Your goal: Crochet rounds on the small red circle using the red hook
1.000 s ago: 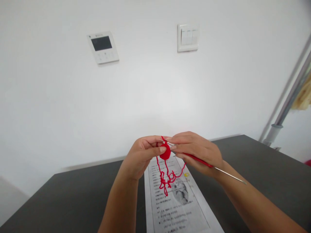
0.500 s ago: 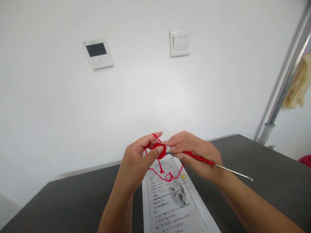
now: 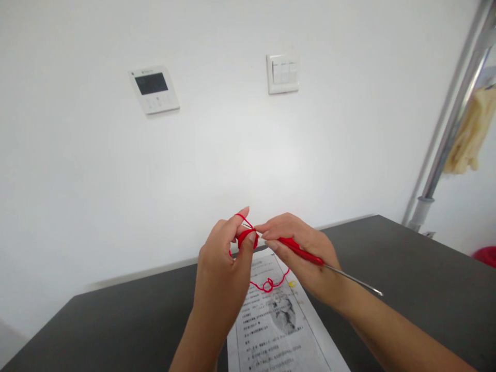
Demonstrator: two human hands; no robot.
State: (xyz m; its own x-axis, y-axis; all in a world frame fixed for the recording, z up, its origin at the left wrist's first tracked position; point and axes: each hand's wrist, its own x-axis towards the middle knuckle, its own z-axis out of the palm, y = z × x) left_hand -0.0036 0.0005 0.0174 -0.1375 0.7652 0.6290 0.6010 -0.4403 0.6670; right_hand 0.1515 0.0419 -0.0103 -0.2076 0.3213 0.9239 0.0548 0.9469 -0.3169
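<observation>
Between the thumb and fingers of my left hand (image 3: 222,258) is a small red crochet piece (image 3: 247,239), partly hidden by the thumb. Red yarn (image 3: 243,219) runs over the raised left index finger and down to the hook tip. My right hand (image 3: 304,250) grips a crochet hook (image 3: 306,254) by its red handle; a metal shaft sticks out at each end. The hook's working end is at the top edge of the piece, touching the yarn. A loose strand with a curl (image 3: 268,284) lies over the printed sheet (image 3: 267,343) below.
A dark table (image 3: 132,320) meets the white wall. A small yellow thing (image 3: 292,283) lies on the sheet. A wall panel with a screen (image 3: 154,89) and a switch plate (image 3: 283,73) are on the wall. At right are a metal pole (image 3: 449,134), pale yellow cloth (image 3: 468,132) and something red (image 3: 486,256).
My left hand has turned and its index finger is more upright. The right hand has moved slightly left with the hook. The short hanging yarn tail is now out of sight.
</observation>
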